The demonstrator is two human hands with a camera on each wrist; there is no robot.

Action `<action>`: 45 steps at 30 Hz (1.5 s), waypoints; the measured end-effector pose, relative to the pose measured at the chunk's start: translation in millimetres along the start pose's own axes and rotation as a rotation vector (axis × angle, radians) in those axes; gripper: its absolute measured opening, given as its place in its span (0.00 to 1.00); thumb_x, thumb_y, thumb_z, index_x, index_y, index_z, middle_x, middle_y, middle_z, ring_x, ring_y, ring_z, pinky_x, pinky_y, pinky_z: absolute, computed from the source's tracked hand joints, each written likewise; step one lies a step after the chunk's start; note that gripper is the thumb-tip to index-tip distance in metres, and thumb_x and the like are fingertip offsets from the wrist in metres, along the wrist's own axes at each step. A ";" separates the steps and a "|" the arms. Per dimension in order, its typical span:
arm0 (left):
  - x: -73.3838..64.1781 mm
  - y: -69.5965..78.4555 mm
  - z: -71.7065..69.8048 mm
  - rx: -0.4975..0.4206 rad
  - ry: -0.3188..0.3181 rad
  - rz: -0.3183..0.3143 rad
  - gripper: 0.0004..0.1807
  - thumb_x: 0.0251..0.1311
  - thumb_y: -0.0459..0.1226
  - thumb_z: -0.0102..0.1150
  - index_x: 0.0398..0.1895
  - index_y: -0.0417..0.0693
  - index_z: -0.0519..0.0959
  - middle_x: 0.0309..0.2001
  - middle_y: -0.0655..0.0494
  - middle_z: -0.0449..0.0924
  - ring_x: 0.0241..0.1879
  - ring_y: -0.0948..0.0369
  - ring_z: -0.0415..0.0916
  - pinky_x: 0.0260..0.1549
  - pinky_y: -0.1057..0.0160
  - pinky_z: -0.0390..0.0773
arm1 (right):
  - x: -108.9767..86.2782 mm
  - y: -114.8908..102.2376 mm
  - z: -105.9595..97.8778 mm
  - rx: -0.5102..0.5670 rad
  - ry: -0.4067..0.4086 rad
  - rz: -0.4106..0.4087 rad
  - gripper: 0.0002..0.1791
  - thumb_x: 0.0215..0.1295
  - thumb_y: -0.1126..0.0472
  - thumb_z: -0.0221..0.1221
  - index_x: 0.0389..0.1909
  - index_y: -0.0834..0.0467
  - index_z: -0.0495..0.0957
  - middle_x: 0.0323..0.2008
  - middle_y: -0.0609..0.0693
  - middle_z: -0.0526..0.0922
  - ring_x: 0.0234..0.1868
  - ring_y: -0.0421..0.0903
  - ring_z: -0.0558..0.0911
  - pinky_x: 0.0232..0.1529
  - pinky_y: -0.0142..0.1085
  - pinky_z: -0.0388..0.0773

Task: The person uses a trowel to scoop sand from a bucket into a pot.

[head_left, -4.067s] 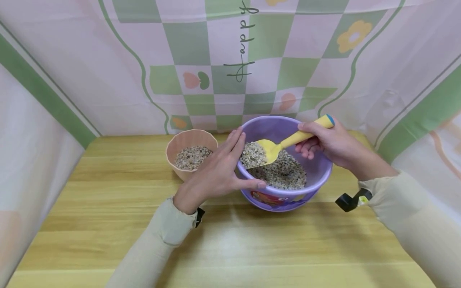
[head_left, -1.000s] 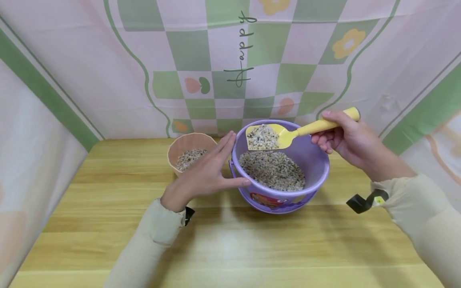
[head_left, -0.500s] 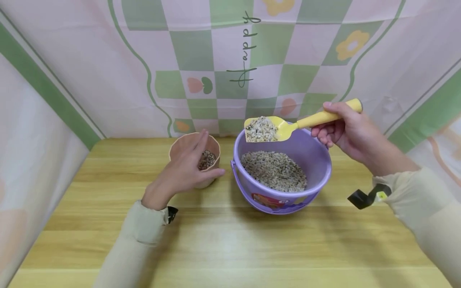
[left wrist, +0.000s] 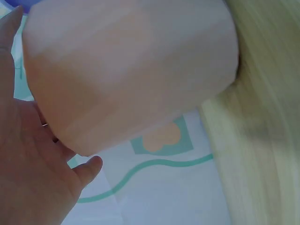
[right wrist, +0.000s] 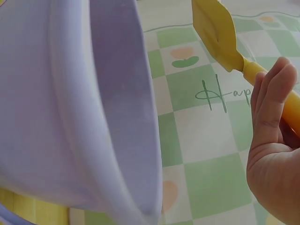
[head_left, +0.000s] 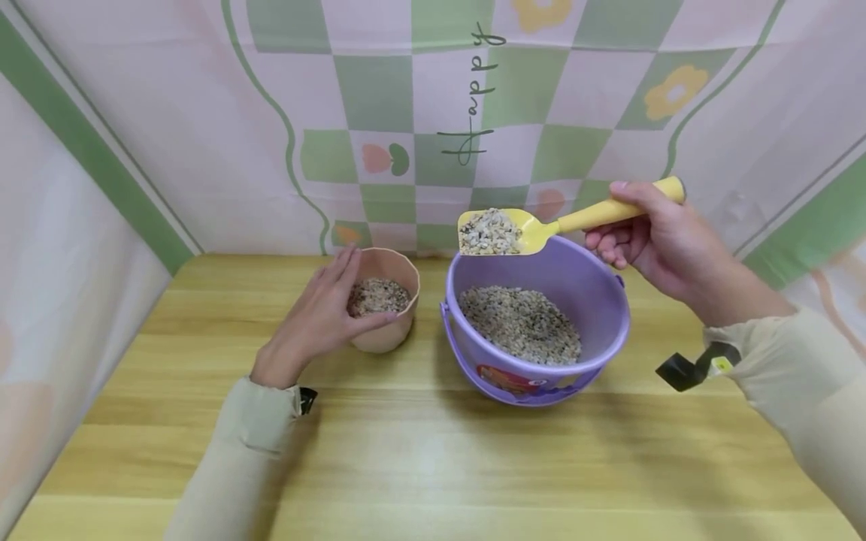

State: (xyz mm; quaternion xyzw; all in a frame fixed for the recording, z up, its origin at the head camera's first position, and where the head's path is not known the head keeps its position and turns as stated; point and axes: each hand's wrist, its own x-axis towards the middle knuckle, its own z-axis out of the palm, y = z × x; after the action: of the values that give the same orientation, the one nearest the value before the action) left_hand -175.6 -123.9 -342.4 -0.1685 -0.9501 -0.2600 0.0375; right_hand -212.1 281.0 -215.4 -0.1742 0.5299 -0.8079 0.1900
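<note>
My right hand [head_left: 666,248] grips the yellow handle of a toy shovel [head_left: 537,234]. Grainy gravel [head_left: 492,234] is heaped on its blade, which hangs level above the back left rim of a purple bucket [head_left: 467,338]. More of the same gravel covers the bucket's bottom. At the left, a peach-coloured pot [head_left: 384,342] with a wavy rim stands on the table, partly filled with similar gravel. My left hand [head_left: 314,315] lies against the pot's left side, fingers fairly straight along the rim and thumb across the front. In the right wrist view the shovel [right wrist: 220,35] shows its underside.
The wooden table [head_left: 406,466] meets a printed cloth [head_left: 379,90] hanging behind it. More cloth [head_left: 74,248] closes off the left and right sides. The bucket's handle [head_left: 460,364] hangs down its front, and a gap of table separates bucket from pot.
My left hand has left the bucket's rim and moved left to the pot. The right hand has raised the loaded shovel from inside the bucket to above its rim.
</note>
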 end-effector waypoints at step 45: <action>0.2 -11.9 5.5 -0.054 0.007 -0.104 0.73 0.45 0.78 0.55 0.80 0.43 0.35 0.79 0.45 0.30 0.78 0.52 0.32 0.74 0.49 0.45 | 64.9 24.8 66.6 -0.294 0.125 0.106 0.19 0.74 0.57 0.56 0.32 0.69 0.84 0.20 0.61 0.84 0.14 0.44 0.80 0.16 0.31 0.77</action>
State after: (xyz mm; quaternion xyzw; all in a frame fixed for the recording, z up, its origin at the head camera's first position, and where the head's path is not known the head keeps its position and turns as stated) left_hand -179.8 -130.7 -352.8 -0.1190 -0.9501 -0.2876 0.0227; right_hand -233.2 187.4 -208.0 -0.1213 0.6616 -0.7199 0.1715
